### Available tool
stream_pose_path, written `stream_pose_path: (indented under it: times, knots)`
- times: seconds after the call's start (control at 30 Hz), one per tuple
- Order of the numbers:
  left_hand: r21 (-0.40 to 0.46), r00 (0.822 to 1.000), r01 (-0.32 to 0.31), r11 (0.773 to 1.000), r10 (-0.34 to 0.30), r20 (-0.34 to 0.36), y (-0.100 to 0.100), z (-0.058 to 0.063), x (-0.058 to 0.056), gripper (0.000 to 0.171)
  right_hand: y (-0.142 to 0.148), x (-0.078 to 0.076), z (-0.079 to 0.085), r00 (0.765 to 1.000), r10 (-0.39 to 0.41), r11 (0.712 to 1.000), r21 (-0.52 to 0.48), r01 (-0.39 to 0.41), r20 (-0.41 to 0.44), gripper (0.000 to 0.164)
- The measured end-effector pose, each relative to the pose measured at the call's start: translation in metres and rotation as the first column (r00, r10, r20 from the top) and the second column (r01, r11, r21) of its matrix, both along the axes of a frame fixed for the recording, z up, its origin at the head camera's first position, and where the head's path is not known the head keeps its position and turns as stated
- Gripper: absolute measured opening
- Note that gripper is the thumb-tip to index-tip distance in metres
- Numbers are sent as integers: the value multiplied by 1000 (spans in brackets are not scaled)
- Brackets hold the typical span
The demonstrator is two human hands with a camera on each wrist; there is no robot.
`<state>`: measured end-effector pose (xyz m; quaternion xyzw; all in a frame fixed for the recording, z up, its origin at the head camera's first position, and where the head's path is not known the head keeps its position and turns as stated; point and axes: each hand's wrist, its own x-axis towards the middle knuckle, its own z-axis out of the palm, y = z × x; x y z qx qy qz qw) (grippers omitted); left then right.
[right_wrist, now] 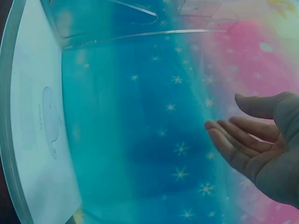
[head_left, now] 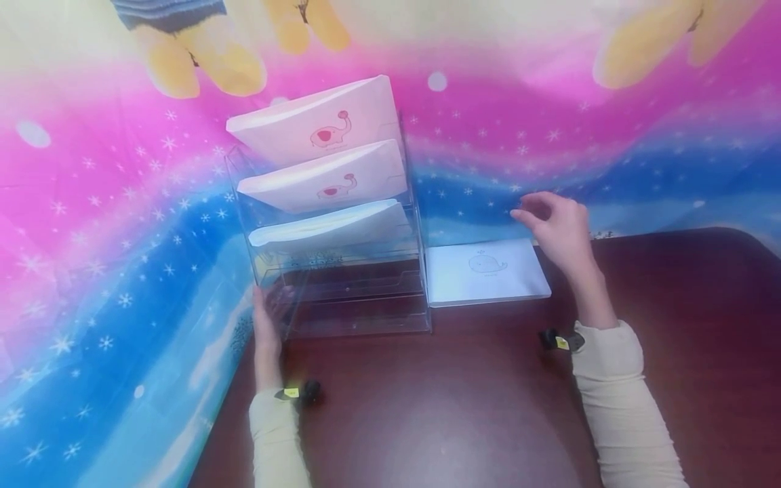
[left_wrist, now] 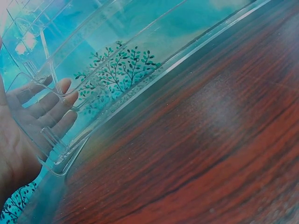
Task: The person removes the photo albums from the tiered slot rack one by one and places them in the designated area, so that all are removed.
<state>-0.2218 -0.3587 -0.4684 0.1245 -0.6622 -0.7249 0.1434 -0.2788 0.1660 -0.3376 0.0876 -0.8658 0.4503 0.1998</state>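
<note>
A clear, tiered plastic rack stands on the table. Its upper tiers hold a pink booklet with an elephant drawing, a second elephant booklet and a pale blue booklet. Against the rack's left side is my left hand; in the left wrist view its loosely extended fingers show behind the clear side panel. My right hand is raised above a whale-print booklet lying right of the rack. Between its thumb and fingers there is a gap, with nothing held, in the right wrist view.
The dark wooden table extends in front of the rack and to the right. A colourful snowflake-print cloth hangs behind and along the left side, close to the rack. The rack's lower tiers show no booklets.
</note>
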Motion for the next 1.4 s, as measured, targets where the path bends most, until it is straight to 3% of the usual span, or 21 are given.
stream_pose_path:
  times: [0.27, 0.43, 0.8, 1.13, 1.4]
  knots:
    - [12, 1000, 7, 1000, -7, -9, 0, 1, 1, 86, -13, 7, 7, 989, -4, 998, -55, -4, -150, 30]
    - [18, 1000, 6, 1000, -6, -6, 0, 1, 1, 85, -21, 10, 9, 981, 0, 994, -109, -22, -196, 26]
    - [27, 1000, -3, 1000, 3, -5, 1, 1, 0, 88, -36, 19, 15, 975, 19, 981, -185, -61, -221, 28]
    - [-10, 998, -1, 1000, 0, -69, 2, 1, 0, 84, -46, 25, 17, 976, 86, 958, -252, -137, -201, 39]
    - [6, 999, -10, 1000, 10, -32, 3, 2, 0, 86, -50, 26, 20, 967, 147, 943, -265, -200, -206, 54]
